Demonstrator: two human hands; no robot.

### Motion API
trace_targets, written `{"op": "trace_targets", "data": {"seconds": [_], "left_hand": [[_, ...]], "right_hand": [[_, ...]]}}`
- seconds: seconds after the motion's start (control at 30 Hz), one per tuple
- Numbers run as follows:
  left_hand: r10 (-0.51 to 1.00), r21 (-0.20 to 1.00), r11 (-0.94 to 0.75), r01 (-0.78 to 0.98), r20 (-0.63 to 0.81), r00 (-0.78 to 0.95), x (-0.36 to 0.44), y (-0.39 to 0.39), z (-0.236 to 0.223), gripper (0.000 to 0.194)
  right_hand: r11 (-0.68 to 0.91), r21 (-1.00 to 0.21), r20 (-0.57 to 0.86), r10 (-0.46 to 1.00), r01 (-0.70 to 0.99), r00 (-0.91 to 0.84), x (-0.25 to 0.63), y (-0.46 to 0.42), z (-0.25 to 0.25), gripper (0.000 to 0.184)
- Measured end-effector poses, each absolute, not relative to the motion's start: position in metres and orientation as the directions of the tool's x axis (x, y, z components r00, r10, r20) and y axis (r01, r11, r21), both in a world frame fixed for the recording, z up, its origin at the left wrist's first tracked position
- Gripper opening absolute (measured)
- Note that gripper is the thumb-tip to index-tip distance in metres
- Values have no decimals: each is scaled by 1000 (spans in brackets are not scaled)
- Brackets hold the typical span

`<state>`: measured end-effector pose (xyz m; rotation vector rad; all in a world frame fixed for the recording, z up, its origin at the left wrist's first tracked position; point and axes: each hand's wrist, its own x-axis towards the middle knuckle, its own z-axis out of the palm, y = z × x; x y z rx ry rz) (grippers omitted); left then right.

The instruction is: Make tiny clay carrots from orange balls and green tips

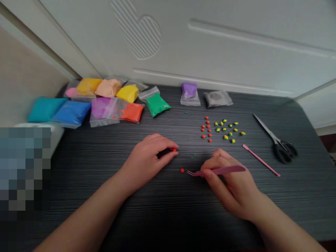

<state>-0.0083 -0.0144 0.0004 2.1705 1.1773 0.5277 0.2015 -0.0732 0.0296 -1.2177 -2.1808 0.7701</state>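
Observation:
Between the thumb and fingertips of my left hand (149,157) is a small red clay ball (174,149). My right hand (231,178) grips pink tweezers (223,170), whose thin metal tips point left. Just beyond those tips, apart from them, a second red clay ball (182,170) lies on the dark table (147,217). Tiny green clay bits (192,157) rest between my hands. Farther back are several red clay balls (209,130) in two rough columns, beside several small yellow-and-green clay pieces (225,137).
Bagged clay in many colours lines the back left, including a green packet (157,104) and a blue packet (72,112). A purple packet (189,91) and a grey packet (217,98) lie near the white panel (170,66). Scissors (278,143) and a pink stick tool (261,160) are at right.

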Motion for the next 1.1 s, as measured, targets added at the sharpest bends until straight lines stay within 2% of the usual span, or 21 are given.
{"op": "trace_targets", "data": {"seconds": [0.13,0.23,0.4,0.47,0.67,0.93,1.1], "left_hand": [[848,704,-418,575,75,524,-7,-17,1,15],[839,710,-422,564,70,540,-7,-18,2,12],[844,707,-403,582,40,535,-7,-18,5,12],[849,708,-390,589,29,527,-6,-18,5,12],[857,700,-378,605,18,515,-6,-17,4,12],[852,700,-395,595,36,523,-6,-17,2,16],[851,695,-395,600,31,524,-6,-17,2,18]], "right_hand": [[434,-767,250,880,472,-403,202,-72,28,15],[408,-789,239,892,460,-383,204,-71,26,18],[159,-853,159,986,497,-42,213,-64,21,13],[120,-842,144,990,526,5,216,-61,19,16],[140,-772,18,980,621,-198,216,-58,24,11],[263,-673,12,939,692,-345,222,-57,29,14],[278,-680,14,930,678,-367,221,-57,28,12]]}}
